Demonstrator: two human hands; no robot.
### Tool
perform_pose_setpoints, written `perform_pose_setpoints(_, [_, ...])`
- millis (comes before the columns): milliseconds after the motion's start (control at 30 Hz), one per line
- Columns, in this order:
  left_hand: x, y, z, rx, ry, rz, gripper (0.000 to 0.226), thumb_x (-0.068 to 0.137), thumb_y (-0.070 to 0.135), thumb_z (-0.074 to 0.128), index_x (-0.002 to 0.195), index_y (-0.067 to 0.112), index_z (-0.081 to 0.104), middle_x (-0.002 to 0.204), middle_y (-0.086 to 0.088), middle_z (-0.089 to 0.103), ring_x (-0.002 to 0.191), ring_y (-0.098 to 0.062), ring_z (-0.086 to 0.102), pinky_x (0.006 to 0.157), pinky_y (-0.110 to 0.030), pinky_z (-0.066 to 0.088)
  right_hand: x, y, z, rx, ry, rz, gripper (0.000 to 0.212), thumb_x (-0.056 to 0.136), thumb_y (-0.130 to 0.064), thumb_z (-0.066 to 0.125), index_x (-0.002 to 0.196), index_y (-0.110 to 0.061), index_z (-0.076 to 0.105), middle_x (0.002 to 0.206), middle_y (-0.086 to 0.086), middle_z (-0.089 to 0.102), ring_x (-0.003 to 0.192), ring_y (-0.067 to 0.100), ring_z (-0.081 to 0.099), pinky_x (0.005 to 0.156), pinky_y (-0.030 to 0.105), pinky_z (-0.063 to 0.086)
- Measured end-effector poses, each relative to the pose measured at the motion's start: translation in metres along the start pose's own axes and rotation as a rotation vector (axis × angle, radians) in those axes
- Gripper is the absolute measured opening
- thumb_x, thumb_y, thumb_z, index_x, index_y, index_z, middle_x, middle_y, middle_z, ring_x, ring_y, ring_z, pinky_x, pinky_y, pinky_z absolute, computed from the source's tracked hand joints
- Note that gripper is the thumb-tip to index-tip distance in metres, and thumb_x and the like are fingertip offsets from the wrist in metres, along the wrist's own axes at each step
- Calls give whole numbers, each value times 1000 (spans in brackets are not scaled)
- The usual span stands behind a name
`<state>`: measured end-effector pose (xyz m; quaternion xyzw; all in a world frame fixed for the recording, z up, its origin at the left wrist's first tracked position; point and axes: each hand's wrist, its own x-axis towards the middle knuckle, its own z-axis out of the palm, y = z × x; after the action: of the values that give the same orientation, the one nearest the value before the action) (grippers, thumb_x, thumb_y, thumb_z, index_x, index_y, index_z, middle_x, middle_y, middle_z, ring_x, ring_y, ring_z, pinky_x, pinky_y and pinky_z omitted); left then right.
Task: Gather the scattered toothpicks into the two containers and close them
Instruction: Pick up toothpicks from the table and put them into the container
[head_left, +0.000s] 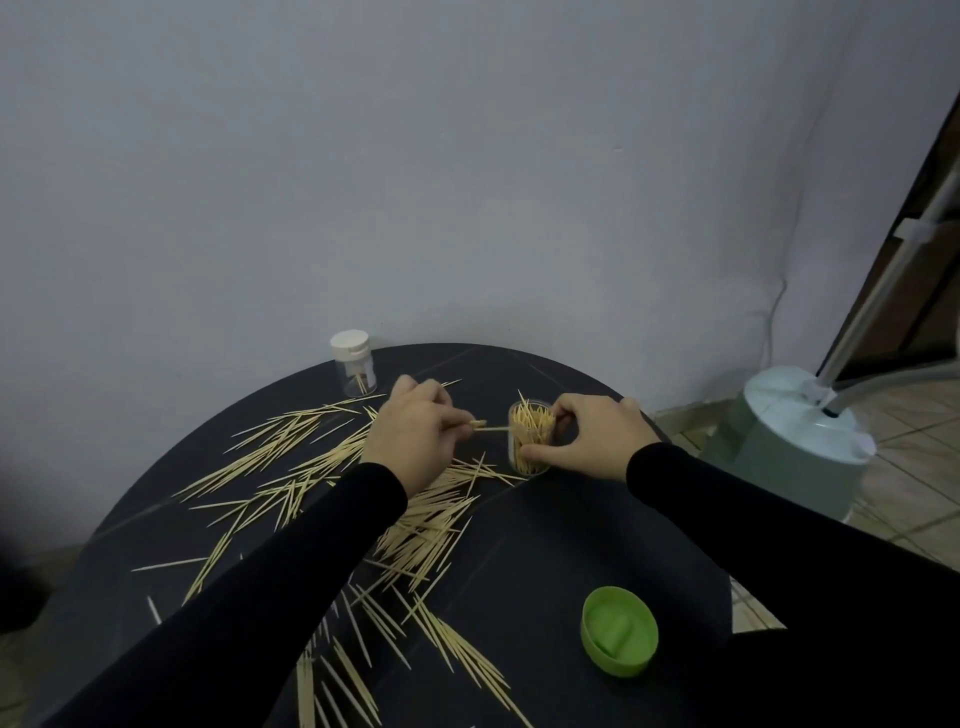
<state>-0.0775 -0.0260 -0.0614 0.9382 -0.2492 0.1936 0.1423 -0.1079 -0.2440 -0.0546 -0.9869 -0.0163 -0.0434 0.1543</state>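
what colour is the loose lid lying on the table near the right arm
Bright green lid, lying open side up on the dark table; seen in the head view.

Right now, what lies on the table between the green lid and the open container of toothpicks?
In the head view, only bare dark table lies between the green lid and the open container.

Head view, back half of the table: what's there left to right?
White-capped container → left hand pinching a few toothpicks → open container full of toothpicks → right hand gripping that container.
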Motion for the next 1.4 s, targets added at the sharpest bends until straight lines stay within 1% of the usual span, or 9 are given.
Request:
perform_pose_setpoints(233, [9, 16, -10, -617, 131, -211, 20, 92, 33, 58, 106, 27, 71, 96, 14, 64, 98, -10, 52, 80, -24, 41, 3, -5, 9, -1, 14, -28, 57, 71, -76, 58, 106, -31, 56, 103, -10, 63, 98, 13, 54, 95, 36, 35])
perform_pose_setpoints(433, [6, 38, -12, -1089, -26, -369, 16, 90, 23, 63, 103, 24, 71, 107, 9, 69, 105, -2, 59, 88, -23, 46, 3, -15, 13, -1, 7, -91, 54, 71, -77, 56, 102, -32, 57, 96, -13, 63, 93, 11, 54, 94, 38, 35])
perform_pose_setpoints(600, [1, 31, -1, -982, -136, -479, 15, 89, 25, 64, 102, 24, 71, 105, 6, 69, 102, -5, 59, 80, -22, 46, 3, -16, 13, -1, 15, -119, 52, 73, -76, 56, 100, -32, 57, 94, -13, 64, 89, 9, 57, 97, 39, 33])
perform_pose_setpoints(733, [1, 23, -2, -861, -177, -425, 17, 87, 28, 67, 102, 23, 72, 98, 6, 70, 98, -7, 61, 86, -27, 50, 3, -16, 13, -20, 15, -128, 52, 74, -76, 55, 102, -32, 57, 95, -12, 64, 89, 9, 57, 97, 38, 32])
perform_pose_setpoints(900, [1, 23, -6, -521, -34, -158, 29, 90, 37, 60, 118, 31, 61, 109, 11, 55, 104, -7, 47, 86, -23, 41, 1, -18, 11, -43, 30, -151, 54, 74, -76, 54, 103, -30, 57, 94, -12, 63, 89, 8, 57, 97, 39, 32])
perform_pose_setpoints(1000, [0, 23, -4, -168, 7, 110, 47, 95, 44, 48, 140, 32, 42, 133, 11, 47, 119, -11, 34, 97, -30, 33, 0, -21, 9, -42, 42, -185, 50, 76, -71, 57, 103, -29, 57, 94, -11, 63, 88, 9, 57, 99, 40, 31])
perform_pose_setpoints(1067, [0, 26, -3, -125, -28, 139, 48, 97, 43, 42, 143, 33, 37, 142, 14, 43, 125, -14, 31, 100, -35, 29, -1, -22, 9, -29, 47, -204, 48, 76, -68, 58, 102, -29, 58, 93, -12, 63, 87, 8, 57, 100, 40, 31])
perform_pose_setpoints(1200, [1, 26, -3, -169, -15, 135, 32, 97, 33, 45, 128, 32, 55, 126, 17, 57, 117, -13, 36, 97, -36, 30, -2, -22, 8, -20, 60, -219, 45, 75, -69, 58, 97, -30, 57, 90, -13, 63, 86, 7, 57, 96, 38, 31])
perform_pose_setpoints(1400, [1, 22, -4, -242, 199, 164, 17, 87, 26, 65, 102, 27, 70, 94, 17, 66, 93, -8, 43, 79, -33, 39, 0, -19, 10, 3, 32, -176, 50, 73, -73, 59, 103, -32, 57, 95, -13, 63, 91, 7, 56, 98, 38, 31])
